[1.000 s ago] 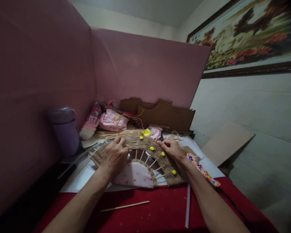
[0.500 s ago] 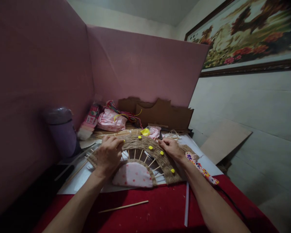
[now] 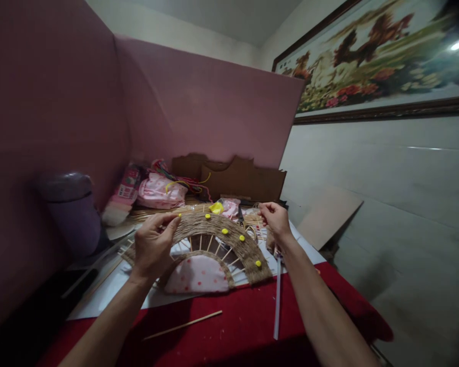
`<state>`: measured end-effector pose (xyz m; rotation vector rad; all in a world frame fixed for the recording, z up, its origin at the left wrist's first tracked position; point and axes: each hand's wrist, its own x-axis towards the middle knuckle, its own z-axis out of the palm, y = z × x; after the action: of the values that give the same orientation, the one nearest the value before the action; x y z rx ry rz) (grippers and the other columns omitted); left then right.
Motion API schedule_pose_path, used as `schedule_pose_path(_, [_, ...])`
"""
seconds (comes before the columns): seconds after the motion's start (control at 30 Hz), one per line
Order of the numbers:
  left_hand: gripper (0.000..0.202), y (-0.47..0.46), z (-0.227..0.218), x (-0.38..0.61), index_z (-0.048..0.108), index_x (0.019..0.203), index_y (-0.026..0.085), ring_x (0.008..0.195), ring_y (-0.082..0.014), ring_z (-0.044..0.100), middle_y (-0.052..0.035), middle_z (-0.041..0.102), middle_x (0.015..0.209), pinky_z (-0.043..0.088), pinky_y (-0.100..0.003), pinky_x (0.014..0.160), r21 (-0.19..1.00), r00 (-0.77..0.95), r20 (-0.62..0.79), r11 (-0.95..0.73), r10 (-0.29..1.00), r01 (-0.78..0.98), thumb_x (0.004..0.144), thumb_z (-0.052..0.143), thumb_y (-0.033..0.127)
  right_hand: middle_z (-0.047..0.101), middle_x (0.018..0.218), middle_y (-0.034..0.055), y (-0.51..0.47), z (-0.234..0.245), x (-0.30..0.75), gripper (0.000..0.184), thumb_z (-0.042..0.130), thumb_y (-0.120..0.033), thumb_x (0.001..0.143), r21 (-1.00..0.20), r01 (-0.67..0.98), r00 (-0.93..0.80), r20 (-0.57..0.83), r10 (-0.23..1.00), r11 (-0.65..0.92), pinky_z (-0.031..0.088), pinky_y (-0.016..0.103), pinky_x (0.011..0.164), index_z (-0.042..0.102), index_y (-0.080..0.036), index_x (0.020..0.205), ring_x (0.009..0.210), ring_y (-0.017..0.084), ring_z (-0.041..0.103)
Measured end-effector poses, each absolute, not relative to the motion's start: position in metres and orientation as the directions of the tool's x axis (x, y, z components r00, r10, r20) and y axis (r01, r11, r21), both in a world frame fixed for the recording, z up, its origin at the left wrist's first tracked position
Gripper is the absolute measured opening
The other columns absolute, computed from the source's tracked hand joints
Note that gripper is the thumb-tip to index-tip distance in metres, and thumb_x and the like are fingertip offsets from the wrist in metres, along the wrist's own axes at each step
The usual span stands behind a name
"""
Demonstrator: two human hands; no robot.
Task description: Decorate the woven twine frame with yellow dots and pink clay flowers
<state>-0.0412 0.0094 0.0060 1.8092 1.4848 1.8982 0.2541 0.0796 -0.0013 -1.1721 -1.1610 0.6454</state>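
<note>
A fan-shaped piece (image 3: 199,223) of woven brown twine on thin sticks stands in front of me. Several yellow buttons (image 3: 225,231) dot its outer arch, and a pink-dotted white cloth half-round (image 3: 199,275) fills the inner one. My left hand (image 3: 155,244) is closed at the arch's upper left, thumb and fingers by a yellow button. Off the arch's right side, my right hand (image 3: 274,221) is raised in a pinch, with a thin strand of twine (image 3: 256,205) at its fingertips. Scissors (image 3: 249,232) lie behind the arch, partly hidden.
A wooden stick (image 3: 183,325) lies on the red cloth (image 3: 245,321). A clear glue stick (image 3: 277,300) extends beside my right forearm. Behind are torn cardboard (image 3: 245,176), a dotted cloth bundle (image 3: 162,191) and coloured cords. A purple lidded container (image 3: 74,219) stands left; pink panels (image 3: 206,112) enclose the back.
My right hand has left the arch's edge and risen beside it, pinching a thin strand. My left thumb has come into view at the arch. The whole view has shifted right.
</note>
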Motion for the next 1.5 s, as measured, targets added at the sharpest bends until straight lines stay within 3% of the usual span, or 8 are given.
schedule_pose_path(0.23, [0.019, 0.01, 0.005, -0.042, 0.069, 0.082, 0.02, 0.072, -0.0175, 0.061, -0.0025, 0.068, 0.08, 0.044, -0.027, 0.061, 0.702, -0.275, 0.681, -0.5, 0.679, 0.507, 0.076, 0.061, 0.035, 0.051, 0.06, -0.0015, 0.044, 0.041, 0.267, 0.014, 0.055, -0.017, 0.063, -0.968, -0.011, 0.216, 0.244, 0.945, 0.252, 0.037, 0.02, 0.043, 0.059, -0.014, 0.076, 0.047, 0.007, 0.042])
schedule_pose_path(0.37, [0.02, 0.01, 0.006, -0.041, 0.068, 0.081, 0.019, 0.069, -0.0176, 0.06, -0.0029, 0.068, 0.078, 0.044, -0.028, 0.06, 0.693, -0.265, 0.687, -0.499, 0.677, 0.521, 0.076, 0.06, 0.036, 0.044, 0.053, -0.0035, 0.015, 0.04, 0.284, 0.014, 0.056, -0.024, 0.067, -0.984, -0.013, 0.158, 0.176, 0.972, 0.18, 0.027, 0.018, 0.038, 0.06, -0.012, 0.074, 0.043, 0.006, 0.035])
schedule_pose_path(0.53, [0.019, 0.007, 0.009, -0.039, 0.068, 0.079, 0.019, 0.068, -0.0175, 0.059, -0.0024, 0.067, 0.076, 0.044, -0.028, 0.061, 0.679, -0.248, 0.695, -0.502, 0.675, 0.536, 0.076, 0.06, 0.036, 0.04, 0.046, -0.0088, -0.011, 0.016, 0.317, 0.027, 0.057, -0.037, 0.068, -0.975, 0.187, 0.19, 0.157, 0.969, 0.121, 0.019, 0.018, 0.036, 0.055, -0.016, 0.085, 0.037, 0.005, 0.027])
schedule_pose_path(0.67, [0.02, 0.006, 0.009, -0.038, 0.068, 0.078, 0.02, 0.069, -0.0175, 0.059, -0.0021, 0.067, 0.076, 0.044, -0.028, 0.062, 0.666, -0.235, 0.706, -0.513, 0.668, 0.541, 0.076, 0.059, 0.037, 0.056, 0.065, -0.0016, -0.019, 0.001, 0.338, 0.031, 0.06, -0.028, 0.059, -0.952, 0.295, 0.201, 0.147, 0.969, 0.083, 0.031, 0.021, 0.04, 0.057, -0.016, 0.088, 0.043, 0.007, 0.039])
schedule_pose_path(0.97, [0.02, 0.01, 0.007, -0.041, 0.069, 0.08, 0.02, 0.066, -0.0172, 0.059, -0.0024, 0.068, 0.076, 0.044, -0.028, 0.062, 0.68, -0.256, 0.689, -0.484, 0.678, 0.551, 0.075, 0.06, 0.036, 0.065, 0.079, 0.0037, -0.026, -0.009, 0.331, 0.023, 0.05, -0.018, 0.063, -0.816, 0.562, 0.201, 0.291, 0.935, 0.134, 0.044, 0.029, 0.067, 0.063, -0.017, 0.081, 0.075, 0.019, 0.057])
schedule_pose_path(1.07, [0.019, 0.011, 0.006, -0.041, 0.069, 0.079, 0.019, 0.066, -0.0172, 0.059, -0.0027, 0.068, 0.076, 0.044, -0.028, 0.062, 0.67, -0.251, 0.7, -0.494, 0.669, 0.553, 0.075, 0.06, 0.036, 0.063, 0.076, 0.0016, -0.038, 0.003, 0.301, 0.031, 0.043, -0.011, 0.061, -0.85, 0.504, 0.053, 0.207, 0.977, 0.153, 0.042, 0.026, 0.058, 0.062, -0.019, 0.084, 0.064, 0.016, 0.055])
schedule_pose_path(1.23, [0.019, 0.011, 0.006, -0.041, 0.069, 0.078, 0.019, 0.068, -0.0176, 0.06, -0.0028, 0.068, 0.076, 0.044, -0.029, 0.063, 0.663, -0.252, 0.706, -0.494, 0.661, 0.563, 0.075, 0.058, 0.035, 0.06, 0.072, 0.0003, -0.059, 0.011, 0.243, 0.014, 0.049, -0.012, 0.073, -0.797, 0.52, -0.222, 0.224, 0.949, 0.309, 0.043, 0.025, 0.059, 0.06, -0.019, 0.08, 0.064, 0.014, 0.056])
schedule_pose_path(1.5, [0.021, 0.011, 0.005, -0.042, 0.069, 0.078, 0.019, 0.069, -0.018, 0.061, -0.0034, 0.069, 0.076, 0.045, -0.028, 0.06, 0.684, -0.257, 0.684, -0.479, 0.683, 0.55, 0.075, 0.058, 0.036, 0.061, 0.079, 0.0031, -0.073, -0.016, 0.204, 0.009, 0.065, -0.01, 0.071, -0.437, 0.679, -0.52, 0.282, 0.806, 0.59, 0.043, 0.025, 0.066, 0.063, -0.018, 0.076, 0.074, 0.015, 0.056])
